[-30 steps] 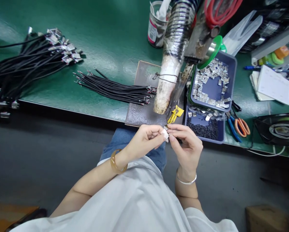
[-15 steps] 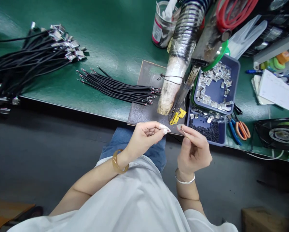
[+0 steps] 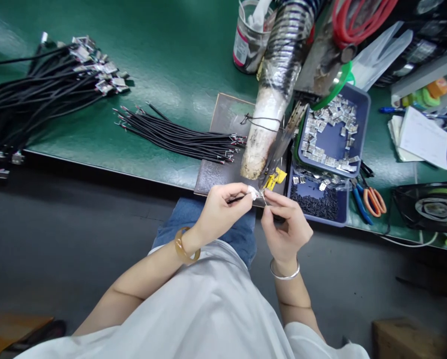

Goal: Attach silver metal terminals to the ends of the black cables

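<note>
My left hand (image 3: 226, 204) is closed in a pinch on a black cable (image 3: 236, 199), with white wrapping on its fingertips. My right hand (image 3: 286, 222) pinches a small metal connector (image 3: 261, 194) close to the cable's end; a thin strip shows at its fingertips, too small to make out. The two hands nearly meet at the bench edge, just below a yellow clip-like piece (image 3: 275, 178). Whether cable and connector touch is hidden by the fingers. Behind them lies a bundle of black cables (image 3: 186, 137) with stripped ends, partly on a dark board (image 3: 216, 174).
A taped duct hose (image 3: 260, 124) hangs over the board. On the right stand a bin of metal connectors (image 3: 365, 114), a bin of small black pieces (image 3: 343, 214), and pliers (image 3: 374, 202). Finished-looking cables with metal ends (image 3: 59, 85) lie left; a jar (image 3: 241, 50) stands behind.
My right hand has moved left with the metal connector, up to my left fingertips. The cable now shows between my left fingers. The whole view has shifted slightly.
</note>
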